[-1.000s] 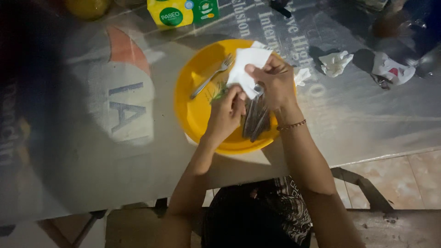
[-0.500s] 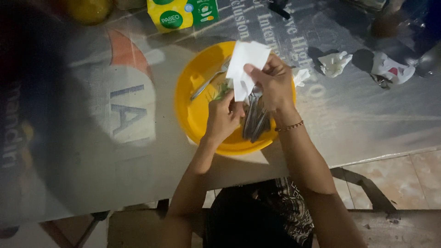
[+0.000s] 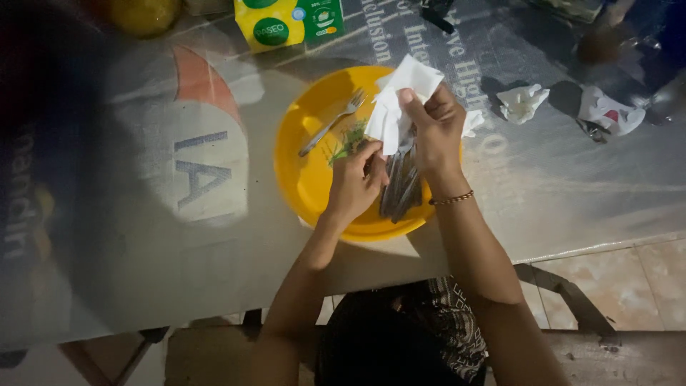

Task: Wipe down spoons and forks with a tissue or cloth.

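Over a round yellow plastic basin (image 3: 304, 179) on the counter (image 3: 179, 236), our right hand (image 3: 434, 132) pinches a crumpled white paper tissue (image 3: 396, 107) around the top of a bundle of steel cutlery (image 3: 400, 187), fingers closed on it. Our left hand (image 3: 355, 187) curls closed around the bundle's lower end. One loose metal fork (image 3: 332, 123) lies in the basin; two wadded white tissues (image 3: 522, 102) sit nearby.
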